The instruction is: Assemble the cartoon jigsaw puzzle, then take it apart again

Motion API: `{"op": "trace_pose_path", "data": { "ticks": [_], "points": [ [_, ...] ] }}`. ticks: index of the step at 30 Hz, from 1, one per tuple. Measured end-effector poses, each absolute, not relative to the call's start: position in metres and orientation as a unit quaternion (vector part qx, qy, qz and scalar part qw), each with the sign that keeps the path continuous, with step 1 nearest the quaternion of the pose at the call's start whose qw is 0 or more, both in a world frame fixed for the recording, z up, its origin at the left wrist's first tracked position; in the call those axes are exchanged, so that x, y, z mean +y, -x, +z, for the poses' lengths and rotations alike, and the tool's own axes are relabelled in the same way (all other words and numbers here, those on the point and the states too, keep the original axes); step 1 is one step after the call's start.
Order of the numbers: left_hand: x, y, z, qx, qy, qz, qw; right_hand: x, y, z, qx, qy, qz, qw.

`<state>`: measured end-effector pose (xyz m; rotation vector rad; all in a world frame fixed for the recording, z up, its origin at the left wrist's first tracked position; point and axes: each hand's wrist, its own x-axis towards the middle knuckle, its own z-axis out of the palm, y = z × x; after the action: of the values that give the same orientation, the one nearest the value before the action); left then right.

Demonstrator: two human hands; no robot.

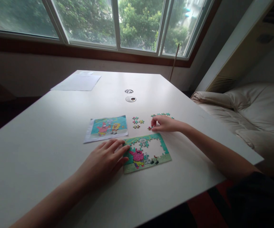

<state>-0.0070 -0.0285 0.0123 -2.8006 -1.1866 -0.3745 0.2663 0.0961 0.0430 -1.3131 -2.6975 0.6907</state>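
Note:
A partly filled cartoon jigsaw puzzle (139, 157) lies on the white table, with a white gap in its upper right part. My left hand (109, 155) rests at its left edge, fingers stretched out and touching the board. Just beyond the puzzle's top edge, my right hand (163, 123) has its fingers curled in a pinch at a small puzzle piece (149, 128) on the table. Several loose pieces (141, 121) lie left of that hand, and more pieces (164, 114) lie behind it. The printed reference picture (109, 126) is on a paper sheet at the puzzle's upper left.
Two round grommets (130, 99) are set in the white table (56, 136). Papers (76, 82) lie at its far left corner. To the right stands a cream leather sofa (265, 104). A window (139, 25) spans the wall behind.

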Motion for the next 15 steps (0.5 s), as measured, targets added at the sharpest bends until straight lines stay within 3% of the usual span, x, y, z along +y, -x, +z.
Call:
{"op": "trace_pose_path", "data": {
  "ticks": [15],
  "points": [
    [-0.03, 0.006, 0.01, -0.386, 0.913, -0.124, 0.047, 0.074, -0.272, 0.031, -0.862, 0.367, 0.281, 0.21]
  ]
}}
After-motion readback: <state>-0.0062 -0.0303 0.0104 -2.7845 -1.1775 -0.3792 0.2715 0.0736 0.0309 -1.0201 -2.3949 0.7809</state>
